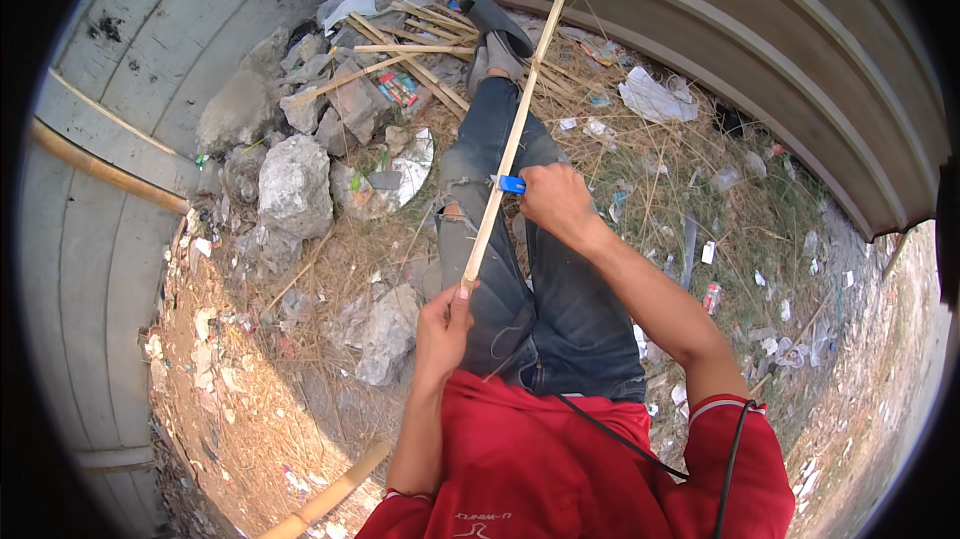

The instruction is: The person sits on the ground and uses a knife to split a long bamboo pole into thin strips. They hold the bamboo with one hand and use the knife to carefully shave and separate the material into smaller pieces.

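Observation:
A long, pale bamboo strip (pixel 520 124) slants across my legs, its near end pinched between the thumb and fingers of my left hand (pixel 443 331). Wrapped round a blue utility knife (pixel 512 184), my right hand (pixel 557 201) is closed. The knife's tip lies against the strip about midway along it; the blade is too small to make out clearly. Beyond my hands, the strip's far end points up past my feet. My legs (pixel 585 329), in dark, torn jeans, stretch out under the strip.
More split strips (pixel 425 49) are heaped by my feet. Rocks (pixel 295 189) and a broken mirror-like piece (pixel 412 167) lie to the left. Litter and dry grass (pixel 640 209) spread right. Corrugated metal sheets (pixel 760 49) bound the far side; a bamboo pole (pixel 335 494) is near lower left.

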`<state>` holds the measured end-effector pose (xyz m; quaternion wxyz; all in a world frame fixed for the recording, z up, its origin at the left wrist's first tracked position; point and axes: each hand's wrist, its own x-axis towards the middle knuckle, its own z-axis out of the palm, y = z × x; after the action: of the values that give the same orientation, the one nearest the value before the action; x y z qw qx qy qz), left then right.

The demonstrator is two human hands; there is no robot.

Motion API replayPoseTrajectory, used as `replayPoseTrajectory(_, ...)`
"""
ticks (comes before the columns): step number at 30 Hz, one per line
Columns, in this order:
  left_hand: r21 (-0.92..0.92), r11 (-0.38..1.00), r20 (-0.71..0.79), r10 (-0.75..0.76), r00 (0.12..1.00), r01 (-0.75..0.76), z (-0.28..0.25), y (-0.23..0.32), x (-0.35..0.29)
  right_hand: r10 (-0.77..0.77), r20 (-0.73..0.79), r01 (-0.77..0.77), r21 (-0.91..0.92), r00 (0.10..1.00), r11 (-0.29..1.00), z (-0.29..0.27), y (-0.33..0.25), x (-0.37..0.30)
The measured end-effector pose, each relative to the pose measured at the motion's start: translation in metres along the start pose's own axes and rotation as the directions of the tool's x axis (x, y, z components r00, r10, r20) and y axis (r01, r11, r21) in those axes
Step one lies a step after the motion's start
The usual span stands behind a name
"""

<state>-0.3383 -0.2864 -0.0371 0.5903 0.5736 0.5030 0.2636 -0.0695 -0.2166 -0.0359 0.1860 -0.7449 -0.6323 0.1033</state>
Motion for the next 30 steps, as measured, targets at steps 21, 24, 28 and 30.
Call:
replayPoseTrajectory(21,-0.055,0.996,0.042,-0.065,0.997,0.067,-0.04,-0.004,-0.039,0.446,-0.275,-0.209,0.601,0.852,0.771,-0.059,0.171,0.036)
replayPoseTrajectory(24,-0.071,0.997,0.067,0.01,0.998,-0.005,-0.021,0.02,-0.024,0.399,-0.272,-0.039,0.784,0.876,0.62,-0.085,0.113,0.032)
replayPoseTrajectory(28,-0.123,0.988,0.091,0.106,0.99,-0.095,-0.011,0.029,-0.017,0.33,-0.226,0.07,0.904,0.916,0.423,-0.11,0.063,0.036)
replayPoseTrajectory(30,-0.136,0.983,0.086,0.138,0.987,-0.125,0.0,0.036,-0.015,0.223,-0.243,0.156,0.925,0.944,0.347,-0.117,0.036,0.031)
